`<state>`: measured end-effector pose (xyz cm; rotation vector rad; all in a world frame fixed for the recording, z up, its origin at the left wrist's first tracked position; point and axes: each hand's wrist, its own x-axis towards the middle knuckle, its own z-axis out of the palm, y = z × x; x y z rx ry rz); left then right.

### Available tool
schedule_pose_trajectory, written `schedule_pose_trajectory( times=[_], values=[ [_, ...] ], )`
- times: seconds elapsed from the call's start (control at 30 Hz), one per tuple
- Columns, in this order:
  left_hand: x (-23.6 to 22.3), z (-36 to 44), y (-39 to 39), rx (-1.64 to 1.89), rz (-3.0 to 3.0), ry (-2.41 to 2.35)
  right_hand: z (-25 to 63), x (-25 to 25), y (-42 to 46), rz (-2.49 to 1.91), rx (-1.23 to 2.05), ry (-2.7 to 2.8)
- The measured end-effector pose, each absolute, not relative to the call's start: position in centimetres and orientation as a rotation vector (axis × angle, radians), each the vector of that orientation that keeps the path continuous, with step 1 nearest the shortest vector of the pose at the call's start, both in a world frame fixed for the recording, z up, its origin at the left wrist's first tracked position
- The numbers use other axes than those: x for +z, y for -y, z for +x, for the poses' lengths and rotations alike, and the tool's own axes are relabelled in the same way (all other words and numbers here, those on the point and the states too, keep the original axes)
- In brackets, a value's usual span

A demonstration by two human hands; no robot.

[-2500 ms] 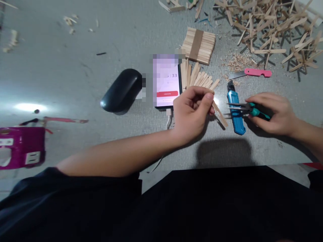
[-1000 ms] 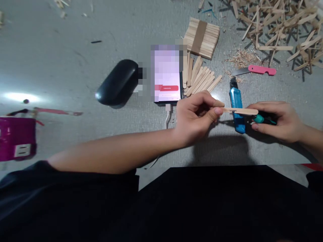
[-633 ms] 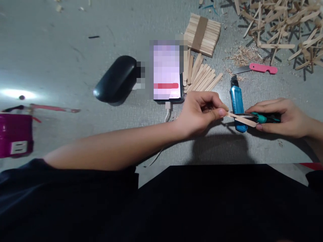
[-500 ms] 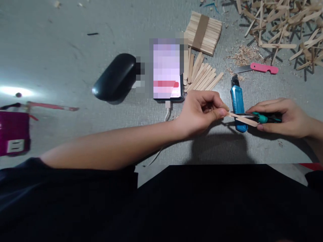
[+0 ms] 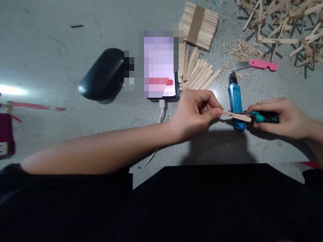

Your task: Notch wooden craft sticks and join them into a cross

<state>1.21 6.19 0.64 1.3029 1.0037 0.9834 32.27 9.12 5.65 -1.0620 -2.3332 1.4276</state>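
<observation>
Between thumb and forefinger, my left hand [image 5: 199, 109] pinches one end of a wooden craft stick [image 5: 238, 117]. The stick points right, along the metal jaws of a pair of pliers. My right hand [image 5: 282, 116] is closed around the green and black handles of the pliers [image 5: 259, 117]. Whether the jaws grip the stick I cannot tell. Beneath the stick and jaws a blue utility knife [image 5: 235, 101] lies on the grey surface. A folding knife with a pink handle [image 5: 263, 65] lies just beyond it, its blade out to the left.
Loose craft sticks [image 5: 199, 74] lie beside a banded stack of sticks [image 5: 200, 27]. Wood shavings [image 5: 243, 51] and a pile of joined sticks [image 5: 282, 23] are at far right. A phone [image 5: 161, 67] with a white cable [image 5: 162, 114] and a black case [image 5: 103, 74] lie to the left.
The view has shifted, so most things sit a little farther left and higher. My left hand and the stick have drawn slightly left relative to the pliers. Both hands keep their holds.
</observation>
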Motion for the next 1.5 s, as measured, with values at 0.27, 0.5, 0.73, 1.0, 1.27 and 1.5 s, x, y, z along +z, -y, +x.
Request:
schedule_pose_trajectory(
  times=[0.27, 0.5, 0.73, 1.0, 1.27, 1.5],
  values=[
    [0.0, 1.4, -6.7, 1.086, 1.455, -1.035, 31.8, 5.5, -8.6, -1.087, 1.301, 2.328],
    [0.5, 1.3, -6.5, 1.021, 1.576, -1.124, 31.9, 5.4, -8.1, -0.999, 0.933, 2.503],
    [0.9, 1.2, -6.4, 1.029, 1.659, -1.145, 32.2, 4.4, -8.3, -0.908, 0.422, 2.632],
    [0.8, 1.2, -6.4, 1.079, 1.542, -1.115, 32.4, 3.7, -8.5, -0.852, -0.186, 2.573],
    [0.8, 1.3, -6.1, 1.171, 1.608, -1.191, 32.4, 3.0, -9.4, -0.948, 0.477, 2.501],
    [0.9, 1.5, -5.9, 1.112, 1.6, -1.166, 32.0, 3.1, -8.7, -0.959, 0.766, 2.395]
  ],
)
